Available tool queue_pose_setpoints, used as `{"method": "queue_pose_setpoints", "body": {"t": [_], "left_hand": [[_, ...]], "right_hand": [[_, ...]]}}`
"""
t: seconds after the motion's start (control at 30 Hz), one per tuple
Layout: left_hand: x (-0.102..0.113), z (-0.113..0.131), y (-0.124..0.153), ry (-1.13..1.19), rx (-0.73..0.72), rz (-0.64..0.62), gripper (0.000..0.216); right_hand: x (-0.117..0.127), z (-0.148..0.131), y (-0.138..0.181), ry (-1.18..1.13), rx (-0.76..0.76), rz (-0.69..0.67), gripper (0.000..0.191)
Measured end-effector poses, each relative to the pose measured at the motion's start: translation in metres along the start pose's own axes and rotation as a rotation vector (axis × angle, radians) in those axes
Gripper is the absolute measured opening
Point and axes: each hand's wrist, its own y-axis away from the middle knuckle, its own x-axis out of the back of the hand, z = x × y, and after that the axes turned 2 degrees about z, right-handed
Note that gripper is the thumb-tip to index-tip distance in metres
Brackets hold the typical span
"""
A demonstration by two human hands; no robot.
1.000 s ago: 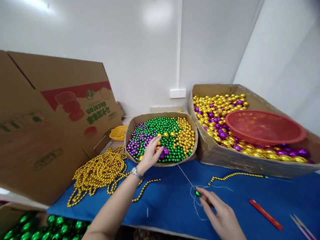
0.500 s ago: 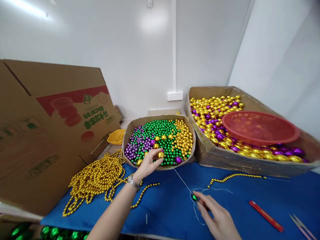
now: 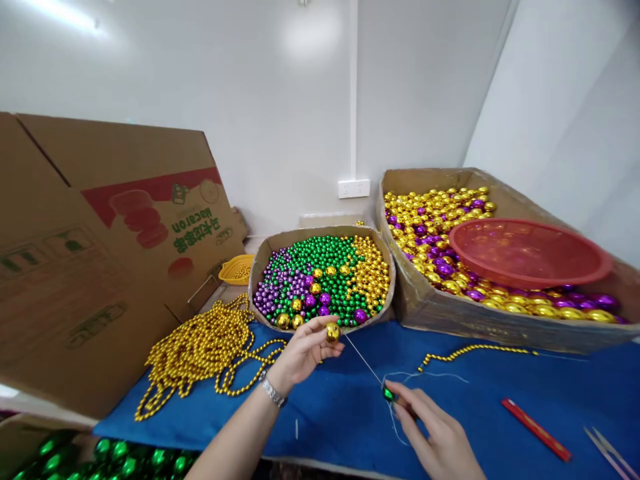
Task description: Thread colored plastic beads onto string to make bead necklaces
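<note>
My left hand (image 3: 313, 347) pinches a large shiny gold bead (image 3: 333, 332) between thumb and fingers, just in front of the near rim of the bead box. A watch sits on that wrist. My right hand (image 3: 433, 427), lower and to the right, grips a green bead (image 3: 388, 393) with a thin needle (image 3: 363, 355) passing out of it toward the left hand. Pale thread (image 3: 425, 375) loops around the green bead onto the cloth. In the cardboard box (image 3: 393, 267) lie small purple, green and gold beads, with several larger gold and purple ones on top.
A big carton (image 3: 430, 320) of gold and purple beads, holding a red basin (image 3: 530, 253), stands right. Gold bead strands (image 3: 200, 347) and a short strand (image 3: 470, 349) lie on the blue cloth (image 3: 350, 413). A red packet (image 3: 536, 429) and tweezers (image 3: 607, 450) are at right; a tall carton (image 3: 115, 267) is left.
My left hand has drawn back from over the bead box toward me, carrying the gold bead closer to the needle's tip. The right hand stays nearly in place. The view has shifted slightly.
</note>
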Motion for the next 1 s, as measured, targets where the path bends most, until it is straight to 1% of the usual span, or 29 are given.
{"method": "queue_pose_setpoints", "body": {"t": [0.13,0.3,0.37,0.5,0.6,0.67,0.83,1.0], "left_hand": [[-0.001,-0.002,0.002,-0.041,-0.017,0.01,0.042],[-0.001,-0.001,0.004,-0.132,-0.052,0.006,0.046],[-0.001,0.0,0.004,-0.217,-0.095,0.012,0.046],[-0.005,0.002,0.007,-0.474,-0.208,0.021,0.041],[-0.009,-0.005,0.01,-0.597,-0.215,0.002,0.039],[-0.013,-0.013,0.012,-0.543,-0.185,0.017,0.041],[-0.017,-0.031,0.012,-0.217,-0.115,0.073,0.043],[-0.02,-0.034,0.014,-0.127,-0.079,0.096,0.045]], "right_hand": [[0.002,-0.002,-0.001,-0.007,0.032,-0.02,0.027],[0.003,0.002,0.002,-0.008,0.046,-0.05,0.03],[0.004,0.004,0.004,0.002,0.059,-0.062,0.032],[0.004,0.007,0.004,0.041,0.095,-0.076,0.035],[0.001,0.008,0.005,0.07,0.1,-0.06,0.035],[-0.001,0.009,0.006,0.07,0.092,-0.05,0.035],[-0.004,0.009,0.01,0.024,0.069,-0.059,0.035],[-0.006,0.011,0.013,0.037,0.087,-0.034,0.035]]}}
